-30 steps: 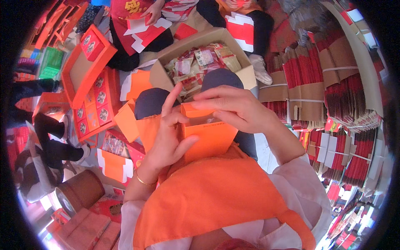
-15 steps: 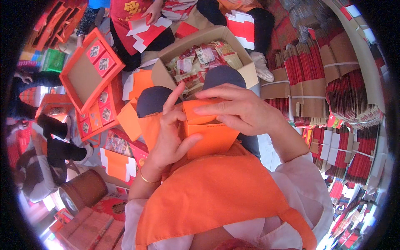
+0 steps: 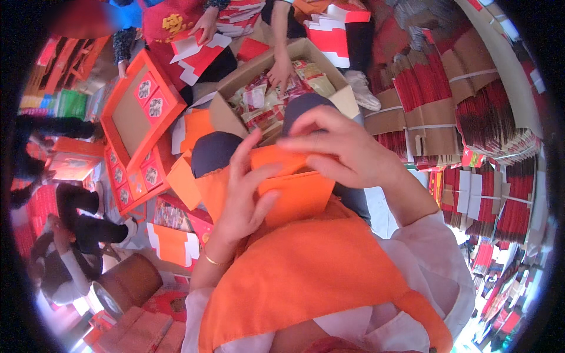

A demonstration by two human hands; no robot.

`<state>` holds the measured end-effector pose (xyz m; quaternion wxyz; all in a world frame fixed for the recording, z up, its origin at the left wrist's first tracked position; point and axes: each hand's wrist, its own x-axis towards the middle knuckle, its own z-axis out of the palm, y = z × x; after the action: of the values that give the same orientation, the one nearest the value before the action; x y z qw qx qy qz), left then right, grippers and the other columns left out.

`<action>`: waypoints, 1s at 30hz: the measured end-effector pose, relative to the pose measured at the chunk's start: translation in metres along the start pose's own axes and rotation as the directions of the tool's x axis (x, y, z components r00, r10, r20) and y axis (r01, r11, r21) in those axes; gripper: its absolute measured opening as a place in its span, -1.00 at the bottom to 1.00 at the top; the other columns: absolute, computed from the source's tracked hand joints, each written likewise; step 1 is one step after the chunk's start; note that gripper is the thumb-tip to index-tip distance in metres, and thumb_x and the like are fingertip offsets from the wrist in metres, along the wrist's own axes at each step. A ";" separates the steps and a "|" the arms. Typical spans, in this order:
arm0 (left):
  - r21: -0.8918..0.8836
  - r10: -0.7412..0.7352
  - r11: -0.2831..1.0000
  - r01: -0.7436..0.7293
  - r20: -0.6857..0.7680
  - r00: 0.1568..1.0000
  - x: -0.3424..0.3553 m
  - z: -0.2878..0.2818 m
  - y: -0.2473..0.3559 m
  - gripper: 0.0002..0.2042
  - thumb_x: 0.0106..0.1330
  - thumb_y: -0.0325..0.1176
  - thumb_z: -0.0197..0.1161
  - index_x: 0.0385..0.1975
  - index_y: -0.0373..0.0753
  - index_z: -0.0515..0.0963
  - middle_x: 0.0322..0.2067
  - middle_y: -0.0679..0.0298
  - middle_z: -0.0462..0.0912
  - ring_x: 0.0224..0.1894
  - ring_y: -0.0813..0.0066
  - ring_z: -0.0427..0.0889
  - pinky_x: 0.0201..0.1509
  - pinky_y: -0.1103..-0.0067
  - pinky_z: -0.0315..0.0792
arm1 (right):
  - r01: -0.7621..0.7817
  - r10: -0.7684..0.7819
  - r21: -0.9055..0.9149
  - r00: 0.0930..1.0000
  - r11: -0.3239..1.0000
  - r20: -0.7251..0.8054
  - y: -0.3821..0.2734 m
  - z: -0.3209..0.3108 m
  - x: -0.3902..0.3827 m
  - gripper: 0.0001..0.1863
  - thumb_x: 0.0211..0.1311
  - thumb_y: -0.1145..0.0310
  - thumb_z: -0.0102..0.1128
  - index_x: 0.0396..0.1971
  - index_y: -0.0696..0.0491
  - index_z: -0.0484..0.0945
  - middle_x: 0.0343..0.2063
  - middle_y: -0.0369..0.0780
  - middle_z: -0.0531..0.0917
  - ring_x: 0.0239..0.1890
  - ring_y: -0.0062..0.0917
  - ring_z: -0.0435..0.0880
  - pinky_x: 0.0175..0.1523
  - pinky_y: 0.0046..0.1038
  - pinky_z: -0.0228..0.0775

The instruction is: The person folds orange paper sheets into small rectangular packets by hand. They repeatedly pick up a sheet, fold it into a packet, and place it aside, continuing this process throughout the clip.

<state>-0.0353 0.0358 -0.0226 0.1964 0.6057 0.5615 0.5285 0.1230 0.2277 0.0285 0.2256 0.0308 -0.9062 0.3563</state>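
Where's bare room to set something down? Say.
A narrow pale strip lies bare between the trouser leg and the right forearm. Crowded: the lap, where left hand and right hand frame the orange box; the cardboard box, with packets and another person's hand; bundled stacks at right.

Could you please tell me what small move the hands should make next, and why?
Perhaps the right hand should ease the orange flap down into the orange box: the flap seems not yet tucked behind the front wall, that hand is over it, and the left hand is at the box's left side.
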 end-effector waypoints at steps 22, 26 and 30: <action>-0.123 -0.008 0.992 0.006 -0.016 1.000 0.004 0.001 -0.009 -0.63 0.29 -0.41 0.24 0.09 -0.17 0.40 0.35 -0.09 0.16 0.42 -0.04 0.13 0.46 0.18 0.00 | -0.211 0.211 0.006 0.977 0.978 -0.013 -0.004 -0.010 -0.030 -0.58 0.11 0.53 0.29 0.03 -0.02 0.64 -0.05 -0.18 0.61 -0.06 -0.41 0.62 -0.02 -0.46 0.48; -0.101 -0.011 0.995 0.013 0.017 1.000 0.002 -0.002 -0.010 -0.62 0.29 -0.42 0.23 0.11 -0.16 0.38 0.34 -0.10 0.16 0.41 -0.02 0.16 0.45 0.20 0.03 | -0.259 0.263 0.094 0.964 0.961 -0.039 -0.003 -0.003 -0.029 -0.61 0.11 0.53 0.29 -0.02 -0.01 0.67 -0.12 -0.19 0.62 -0.11 -0.41 0.63 -0.04 -0.46 0.49; -0.104 0.009 0.995 -0.006 0.029 1.000 0.002 -0.003 -0.011 -0.58 0.31 -0.41 0.21 0.16 -0.15 0.34 0.34 -0.10 0.17 0.41 -0.03 0.16 0.44 0.20 0.04 | -0.275 0.286 0.148 0.956 0.950 -0.060 -0.003 0.000 -0.025 -0.64 0.09 0.56 0.29 -0.06 0.01 0.68 -0.19 -0.21 0.62 -0.13 -0.43 0.64 -0.06 -0.48 0.49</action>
<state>-0.0435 0.0392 -0.0294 0.2338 0.6043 0.5282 0.5488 0.1467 0.2227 0.0200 0.2062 -0.0971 -0.8648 0.4474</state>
